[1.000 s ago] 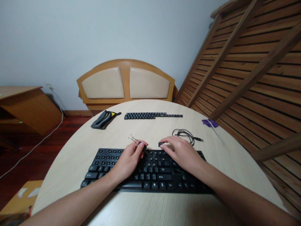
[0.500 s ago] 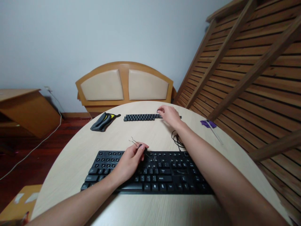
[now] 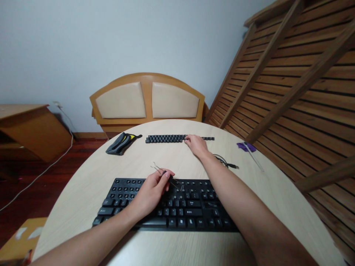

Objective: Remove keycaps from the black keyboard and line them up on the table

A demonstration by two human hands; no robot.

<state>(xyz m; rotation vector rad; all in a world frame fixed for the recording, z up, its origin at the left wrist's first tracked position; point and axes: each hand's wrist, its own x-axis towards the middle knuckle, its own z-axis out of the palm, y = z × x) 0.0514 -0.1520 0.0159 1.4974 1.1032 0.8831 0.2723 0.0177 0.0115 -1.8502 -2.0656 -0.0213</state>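
Note:
A black keyboard (image 3: 180,223) lies along the near part of the table, with bare switch sockets showing where keycaps are off at its upper left. Over its middle, my left hand (image 3: 154,186) is closed on a wire keycap puller (image 3: 157,168), whose thin hooked wires stick out on both sides of the fist. Farther out, my right hand (image 3: 196,145) pinches at the end of the nearer row of loose black keycaps (image 3: 165,138). A keycap seems to be under those fingertips, mostly hidden by them.
A grey and yellow pouch (image 3: 122,144) lies at the table's left. On the right are a coiled USB cable (image 3: 222,160) and a purple cloth (image 3: 246,146) with a thin brush-like tool (image 3: 255,158). Wooden slats (image 3: 299,74) lean beyond the table's right edge.
My right hand has come down and nearer from above the keycap rows to the nearer row's right end. My left hand keeps its grip on the puller. More of the cable now shows.

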